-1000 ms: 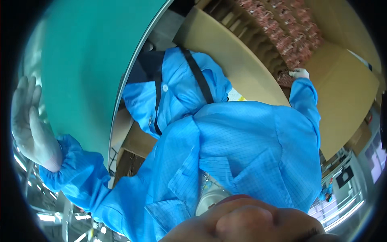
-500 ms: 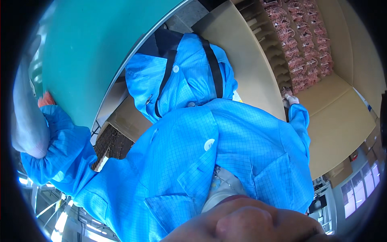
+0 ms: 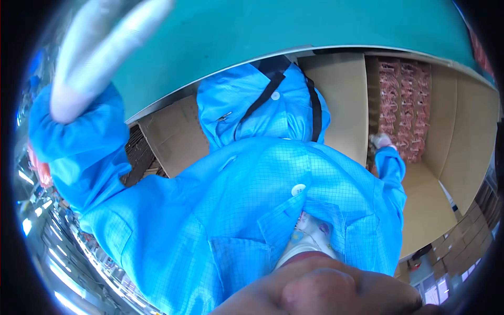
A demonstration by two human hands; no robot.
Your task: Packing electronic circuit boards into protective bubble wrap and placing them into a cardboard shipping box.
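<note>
My left hand point(image 3: 102, 58), in a white glove, is raised over the green tabletop point(image 3: 294, 26) at the upper left. Motion smears it, but the thumb and fingers spread apart in a V with nothing visible between them. My right hand point(image 3: 381, 140), also gloved, reaches into a large open cardboard box point(image 3: 446, 136) on the right. It is beside rows of small pinkish-red wrapped pieces point(image 3: 404, 105) standing in the box. Its fingers are small and partly hidden, so their grip does not show.
The table's pale edge point(image 3: 220, 79) curves in front of me. Under it, left of my lap, a cardboard flap point(image 3: 170, 136) stands beside dark brown dividers point(image 3: 139, 152). A tall cardboard panel point(image 3: 338, 105) rises between my lap and the right-hand box. Reddish material point(image 3: 39, 165) shows at the far left.
The view has turned, bringing the table edge across the front. My left hand has risen from the left rim, spreading over the tabletop. My right hand stays in the box beside the pinkish rows.
</note>
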